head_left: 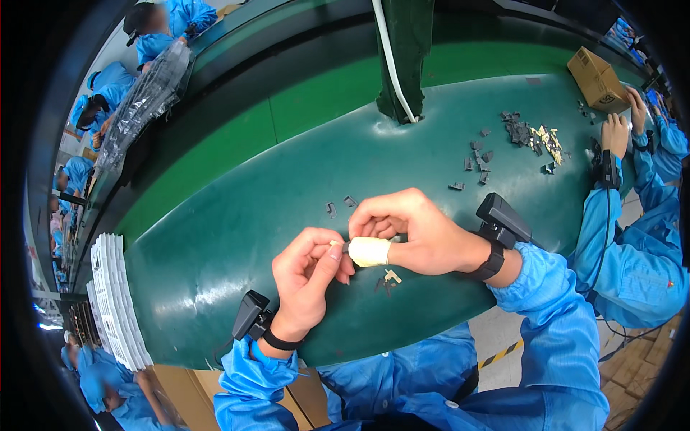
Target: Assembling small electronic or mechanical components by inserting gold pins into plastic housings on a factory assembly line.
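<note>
Yellow wrapping (370, 252) covers the thumb of my right hand (435, 237), probably to cushion it where it meets the small dark part (346, 247). That part sits between my two hands, above the table; my left hand (305, 284) has it pinched between thumb and bent fingers, with hardly any gap. My right fingers curl behind, but so much is covered that I cannot tell whether they grip it too. Loose pale pieces (392, 276) lie just on my side of the hands and two dark pieces (330, 210) just beyond, presumably for easy reach. Beneath runs a smooth green tabletop (208, 251), shiny in patches, with a scatter of dark parts (517, 133) farther right. Near it, a co-worker's hands (615, 135) are by a cardboard box (599, 82); a dark green post (406, 72) rises at the far side, and stacked white panels (118, 302) stand at the left end.
</note>
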{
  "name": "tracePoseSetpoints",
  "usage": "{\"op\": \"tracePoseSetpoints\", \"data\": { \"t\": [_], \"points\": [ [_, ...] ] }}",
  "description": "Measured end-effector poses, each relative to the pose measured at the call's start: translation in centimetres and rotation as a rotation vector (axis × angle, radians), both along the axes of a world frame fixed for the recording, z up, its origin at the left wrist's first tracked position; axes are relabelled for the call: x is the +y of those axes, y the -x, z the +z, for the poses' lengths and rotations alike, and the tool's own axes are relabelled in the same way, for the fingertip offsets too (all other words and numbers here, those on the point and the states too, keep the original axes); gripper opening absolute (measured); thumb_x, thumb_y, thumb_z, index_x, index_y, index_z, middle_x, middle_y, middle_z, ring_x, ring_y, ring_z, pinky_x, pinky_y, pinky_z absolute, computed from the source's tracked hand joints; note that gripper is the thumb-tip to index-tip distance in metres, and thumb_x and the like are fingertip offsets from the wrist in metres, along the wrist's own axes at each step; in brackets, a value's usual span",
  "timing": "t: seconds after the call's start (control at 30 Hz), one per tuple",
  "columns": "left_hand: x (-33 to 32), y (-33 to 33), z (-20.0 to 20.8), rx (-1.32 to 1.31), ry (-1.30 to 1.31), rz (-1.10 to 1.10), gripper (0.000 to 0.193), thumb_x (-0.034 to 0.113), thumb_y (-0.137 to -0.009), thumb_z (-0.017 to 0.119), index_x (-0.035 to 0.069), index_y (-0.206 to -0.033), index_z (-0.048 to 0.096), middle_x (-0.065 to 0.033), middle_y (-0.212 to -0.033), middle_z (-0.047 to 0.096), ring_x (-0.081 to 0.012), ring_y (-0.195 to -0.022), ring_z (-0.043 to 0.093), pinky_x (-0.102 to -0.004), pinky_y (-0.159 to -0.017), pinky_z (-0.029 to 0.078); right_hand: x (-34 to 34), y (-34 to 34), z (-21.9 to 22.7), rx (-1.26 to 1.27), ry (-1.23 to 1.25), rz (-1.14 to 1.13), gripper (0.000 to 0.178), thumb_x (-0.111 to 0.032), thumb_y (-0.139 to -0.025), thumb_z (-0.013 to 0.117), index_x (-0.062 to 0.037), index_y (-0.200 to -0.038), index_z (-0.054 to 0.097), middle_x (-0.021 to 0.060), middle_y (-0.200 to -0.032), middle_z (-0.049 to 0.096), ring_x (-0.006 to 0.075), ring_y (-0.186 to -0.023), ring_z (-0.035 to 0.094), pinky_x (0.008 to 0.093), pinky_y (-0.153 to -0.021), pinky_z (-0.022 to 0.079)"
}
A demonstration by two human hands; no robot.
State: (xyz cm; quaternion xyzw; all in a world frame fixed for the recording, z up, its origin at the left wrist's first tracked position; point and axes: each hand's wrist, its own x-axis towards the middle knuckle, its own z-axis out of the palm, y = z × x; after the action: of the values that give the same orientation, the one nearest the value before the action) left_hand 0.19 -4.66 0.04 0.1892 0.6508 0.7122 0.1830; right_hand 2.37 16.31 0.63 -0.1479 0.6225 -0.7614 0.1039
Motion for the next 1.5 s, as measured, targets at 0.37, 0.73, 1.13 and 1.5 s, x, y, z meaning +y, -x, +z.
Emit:
{"op": "tracePoseSetpoints", "data": {
  "t": [0.37, 0.73, 1.13, 1.5],
  "points": [
    [-0.20, -0.11, 0.09, 0.127, 0.011, -0.014, 0.007, 0.001, -0.098, 0.058, -0.003, -0.104, 0.056, -0.0049, -0.080, 0.062, -0.0088, -0.070, 0.060, -0.0224, -0.059, 0.047, 0.19, 0.16, -0.13, -0.066, -0.018, 0.005, 0.014, -0.006, -0.092, 0.060, 0.0054, -0.098, 0.063, 0.0092, -0.083, 0.067, 0.0134, -0.071, 0.066, 0.0271, -0.063, 0.054],
    [-0.26, -0.04, 0.23, 0.115, 0.028, -0.029, 0.009, 0.001, -0.098, 0.059, -0.004, -0.105, 0.056, -0.0043, -0.081, 0.062, -0.0086, -0.070, 0.059, -0.0220, -0.060, 0.047, 0.22, 0.10, -0.25, 0.004, -0.055, 0.036, 0.020, -0.011, -0.097, 0.065, 0.0057, -0.108, 0.065, 0.0071, -0.091, 0.068, 0.0110, -0.080, 0.066, 0.0257, -0.072, 0.055],
    [0.13, -0.20, -0.17, 0.820, 0.357, 0.123, 0.009, -0.004, -0.093, 0.063, -0.006, -0.101, 0.059, -0.0101, -0.083, 0.066, -0.0149, -0.072, 0.065, -0.0256, -0.066, 0.051, 0.38, 0.21, -0.44, 0.077, -0.141, 0.033, 0.016, -0.008, -0.097, 0.062, 0.0053, -0.105, 0.064, 0.0083, -0.086, 0.067, 0.0129, -0.076, 0.066, 0.0276, -0.068, 0.055],
    [0.19, -0.14, -0.13, 0.484, 0.276, 0.032, 0.008, -0.001, -0.097, 0.059, -0.006, -0.103, 0.061, -0.0109, -0.080, 0.067, -0.0152, -0.070, 0.066, -0.0269, -0.064, 0.053, 0.74, 0.56, -0.32, 0.435, -0.343, -0.058, 0.015, -0.011, -0.095, 0.061, 0.0039, -0.096, 0.064, 0.0146, -0.083, 0.068, 0.0271, -0.071, 0.068, 0.0352, -0.062, 0.053]
  ]
}}
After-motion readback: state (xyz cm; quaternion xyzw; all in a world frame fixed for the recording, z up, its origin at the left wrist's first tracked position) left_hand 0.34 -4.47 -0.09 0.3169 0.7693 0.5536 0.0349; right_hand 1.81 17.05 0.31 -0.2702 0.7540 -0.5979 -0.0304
